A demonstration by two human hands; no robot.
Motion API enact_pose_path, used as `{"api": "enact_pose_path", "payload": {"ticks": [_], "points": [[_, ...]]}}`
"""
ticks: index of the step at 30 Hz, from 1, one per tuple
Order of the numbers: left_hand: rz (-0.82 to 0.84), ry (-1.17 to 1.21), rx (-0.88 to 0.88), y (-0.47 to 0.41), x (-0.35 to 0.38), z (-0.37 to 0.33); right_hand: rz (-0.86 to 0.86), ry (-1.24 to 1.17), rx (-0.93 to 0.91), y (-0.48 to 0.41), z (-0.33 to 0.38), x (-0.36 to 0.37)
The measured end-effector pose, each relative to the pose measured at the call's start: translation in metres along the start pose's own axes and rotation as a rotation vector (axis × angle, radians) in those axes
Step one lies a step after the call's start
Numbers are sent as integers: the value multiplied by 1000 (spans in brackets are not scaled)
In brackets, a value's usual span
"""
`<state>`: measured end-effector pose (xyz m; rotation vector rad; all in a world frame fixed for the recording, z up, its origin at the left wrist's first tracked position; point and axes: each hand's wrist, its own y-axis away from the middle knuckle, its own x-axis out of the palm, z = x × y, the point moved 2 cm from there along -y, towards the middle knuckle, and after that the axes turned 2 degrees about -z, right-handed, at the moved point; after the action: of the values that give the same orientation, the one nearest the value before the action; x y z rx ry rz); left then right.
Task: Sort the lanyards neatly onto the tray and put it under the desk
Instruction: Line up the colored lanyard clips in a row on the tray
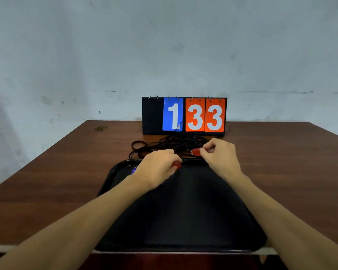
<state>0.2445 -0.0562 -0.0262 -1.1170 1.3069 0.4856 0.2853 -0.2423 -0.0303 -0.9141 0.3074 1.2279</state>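
Observation:
A tangled heap of black lanyard cords (164, 145) lies on the brown desk (66, 182) just beyond the far rim of a black tray (183, 221). My left hand (160, 168) is over the tray's far edge, fingers closed on a red lanyard clip (177, 165). My right hand (219, 154) pinches a second red clip (196, 152) at the near edge of the heap. Cords trail from both clips back into the pile. A small blue-purple item (134, 170) shows on the tray beside my left wrist.
A flip scoreboard (183, 115) reading 1 and 33 stands right behind the cords, against a pale wall. The tray's near rim reaches the desk's front edge. A small brownish spot (101, 128) marks the desk's far left.

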Motion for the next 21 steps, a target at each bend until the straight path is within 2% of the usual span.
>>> {"api": "enact_pose_path", "payload": {"ticks": [4, 8, 13, 17, 21], "points": [[24, -125, 77, 3, 7, -9, 174, 114, -155, 25, -3, 8], [66, -118, 15, 5, 11, -5, 330, 117, -267, 35, -6, 11], [52, -9, -26, 10, 6, 7, 301, 73, -251, 40, -6, 11], [163, 17, -77, 10, 6, 17, 307, 58, -291, 42, -3, 16], [173, 10, -77, 9, 12, 17, 332, 82, -347, 39, -1, 24]]}}
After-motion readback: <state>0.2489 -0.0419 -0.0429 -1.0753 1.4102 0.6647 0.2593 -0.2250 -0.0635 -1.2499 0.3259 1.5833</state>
